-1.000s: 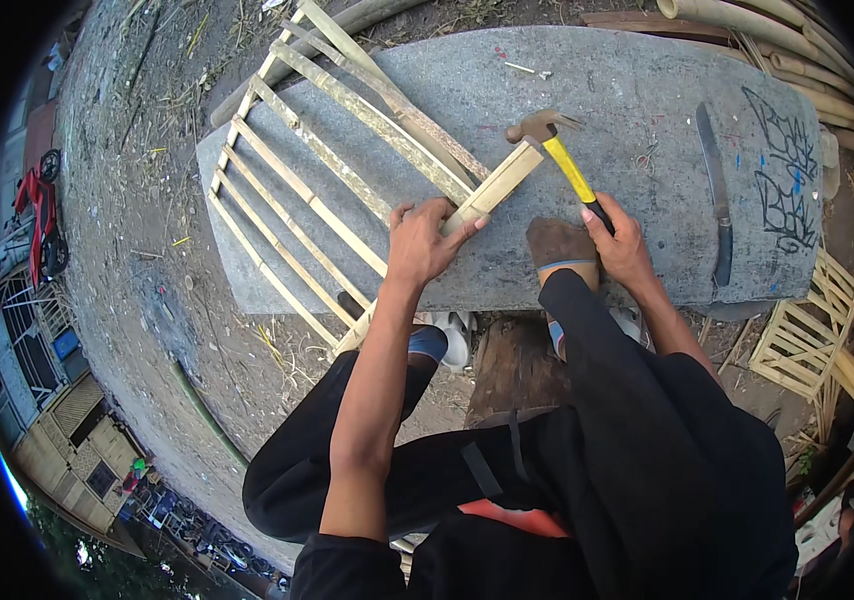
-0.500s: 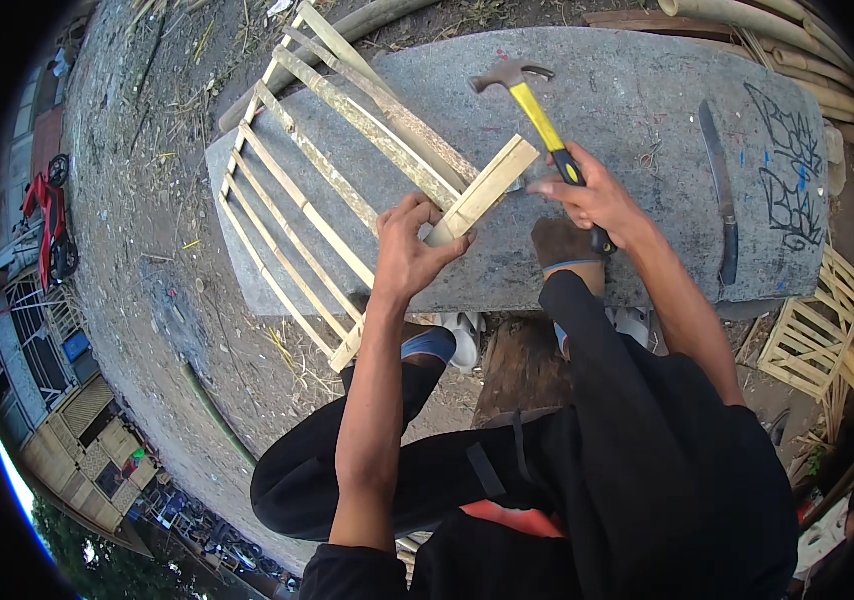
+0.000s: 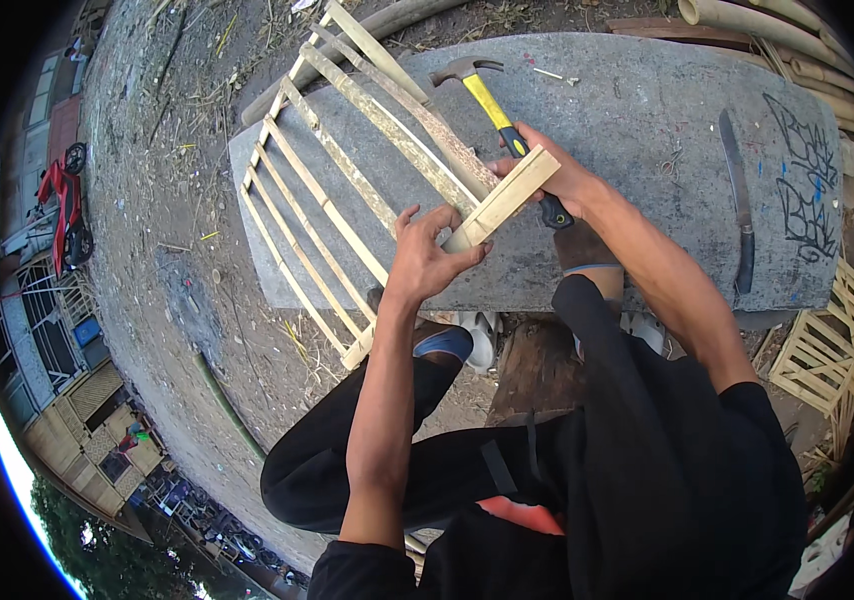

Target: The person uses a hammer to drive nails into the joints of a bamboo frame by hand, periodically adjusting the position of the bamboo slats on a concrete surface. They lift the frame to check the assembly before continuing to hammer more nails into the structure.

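My left hand [image 3: 427, 250] grips the near end bar [image 3: 504, 198] of a slatted bamboo frame, with its fingers curled round the bar's lower part. The frame's long bamboo slats [image 3: 362, 93] stretch away toward the far left, tilted over a grey slab. My right hand [image 3: 559, 172] is closed round the black grip of a claw hammer [image 3: 490, 104] with a yellow handle. The hammer's head points away from me, above the slab and right of the slats. The end bar's upper end hides part of the right hand and the grip.
A machete [image 3: 733, 170] lies on the right of the slab [image 3: 637, 130]. A small slatted bamboo panel [image 3: 827, 340] rests at the lower right, and bamboo poles [image 3: 747, 14] are piled at the far right. My shod foot [image 3: 587, 250] is on the slab. A red motorbike [image 3: 65, 208] stands far left.
My right hand and the hammer have moved left, closer to the end bar and partly behind it. My left hand keeps its hold on the frame. The whole view has shifted slightly.
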`<state>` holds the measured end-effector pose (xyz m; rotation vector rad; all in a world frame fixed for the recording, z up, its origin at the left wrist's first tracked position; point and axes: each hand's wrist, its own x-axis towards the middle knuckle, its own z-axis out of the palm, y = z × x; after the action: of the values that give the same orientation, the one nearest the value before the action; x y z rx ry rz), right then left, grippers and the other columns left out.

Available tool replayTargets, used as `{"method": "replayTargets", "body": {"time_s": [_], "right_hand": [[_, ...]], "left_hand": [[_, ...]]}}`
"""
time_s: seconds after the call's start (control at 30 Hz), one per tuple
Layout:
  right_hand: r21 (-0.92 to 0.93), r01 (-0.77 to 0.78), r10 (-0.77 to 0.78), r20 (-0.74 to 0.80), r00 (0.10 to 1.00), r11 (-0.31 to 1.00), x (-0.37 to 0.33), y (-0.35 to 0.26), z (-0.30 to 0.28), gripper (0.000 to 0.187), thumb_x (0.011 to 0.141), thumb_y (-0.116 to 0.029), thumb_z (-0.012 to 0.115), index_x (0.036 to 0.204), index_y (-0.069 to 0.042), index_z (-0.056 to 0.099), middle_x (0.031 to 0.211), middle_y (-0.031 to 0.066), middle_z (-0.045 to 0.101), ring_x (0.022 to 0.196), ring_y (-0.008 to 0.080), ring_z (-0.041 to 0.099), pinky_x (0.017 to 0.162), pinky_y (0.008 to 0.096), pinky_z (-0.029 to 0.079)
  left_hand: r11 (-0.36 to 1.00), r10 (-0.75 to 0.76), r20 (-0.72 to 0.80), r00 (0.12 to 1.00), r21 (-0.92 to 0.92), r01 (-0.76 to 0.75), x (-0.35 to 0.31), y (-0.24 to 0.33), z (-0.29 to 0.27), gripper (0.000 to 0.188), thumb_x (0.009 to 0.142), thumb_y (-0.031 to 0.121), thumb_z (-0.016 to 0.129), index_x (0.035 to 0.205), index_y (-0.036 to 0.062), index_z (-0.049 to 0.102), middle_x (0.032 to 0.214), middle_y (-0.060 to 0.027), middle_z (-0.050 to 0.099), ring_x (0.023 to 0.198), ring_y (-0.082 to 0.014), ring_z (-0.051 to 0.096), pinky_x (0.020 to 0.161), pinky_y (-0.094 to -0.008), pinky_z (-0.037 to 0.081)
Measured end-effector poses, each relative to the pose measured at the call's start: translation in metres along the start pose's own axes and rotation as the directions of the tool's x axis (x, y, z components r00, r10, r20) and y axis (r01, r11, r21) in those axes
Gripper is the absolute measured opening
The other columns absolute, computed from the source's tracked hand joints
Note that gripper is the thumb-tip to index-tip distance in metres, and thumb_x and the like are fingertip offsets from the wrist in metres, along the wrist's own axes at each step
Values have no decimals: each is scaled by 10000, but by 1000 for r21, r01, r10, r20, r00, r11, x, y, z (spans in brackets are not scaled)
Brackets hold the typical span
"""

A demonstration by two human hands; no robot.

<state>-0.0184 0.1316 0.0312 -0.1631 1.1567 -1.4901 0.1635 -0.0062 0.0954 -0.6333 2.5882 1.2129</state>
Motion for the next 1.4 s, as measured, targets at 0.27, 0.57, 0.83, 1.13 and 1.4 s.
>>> {"method": "replayTargets", "body": {"time_s": [0.27, 0.57, 0.83, 1.13, 1.4], "right_hand": [[-80, -3, 0, -40, 999, 997, 5, 10, -9, 174, 1031, -221, 457, 1139, -89, 425, 811, 76, 663, 473, 45, 468, 395, 194, 325], [-116, -29, 21, -68, 997, 993, 12, -43, -62, 540, 787, -49, 799, 1168, -48, 418, 732, -20, 532, 474, 3, 406, 381, 175, 294], [-392, -20, -71, -216, 974, 920, 19, -76, -107, 539, 801, -117, 818, 1185, -42, 447, 668, -49, 473, 448, 1, 377, 373, 171, 302], [-613, 24, -318, -376, 871, 790, -13, -85, -104, 494, 926, -298, 669, 1303, -42, 478, 682, -20, 504, 503, 54, 432, 440, 228, 357], [-537, -34, -184, -347, 920, 843, -87, -20, -62, 380, 962, -298, 614, 1236, -47, 534, 704, 42, 558, 528, 130, 505, 515, 313, 425]], "left_hand": [[1000, 29, -32, 999, -5, -29, 2, 1, 3, 394, 704, 374, 832, 835, 63, 627, 746, -58, 618, 829, -232, 626, 1121, -484, 238], [994, -93, 37, 995, 57, 91, 12, 10, 3, 464, 704, 411, 846, 878, 24, 655, 828, -81, 647, 893, -273, 597, 1046, -453, 339], [984, -44, 10, 999, 176, 41, 23, -10, 29, 548, 718, 549, 799, 933, 58, 684, 742, -108, 667, 790, -285, 635, 1008, -444, 357], [938, -33, -30, 999, 344, 41, 34, -8, 51, 518, 848, 595, 652, 987, 97, 630, 770, -108, 698, 810, -317, 679, 950, -477, 366], [914, -32, 25, 999, 404, 19, 15, -20, 45, 486, 900, 574, 598, 1003, 99, 607, 859, -119, 710, 844, -308, 674, 955, -487, 357]]}}
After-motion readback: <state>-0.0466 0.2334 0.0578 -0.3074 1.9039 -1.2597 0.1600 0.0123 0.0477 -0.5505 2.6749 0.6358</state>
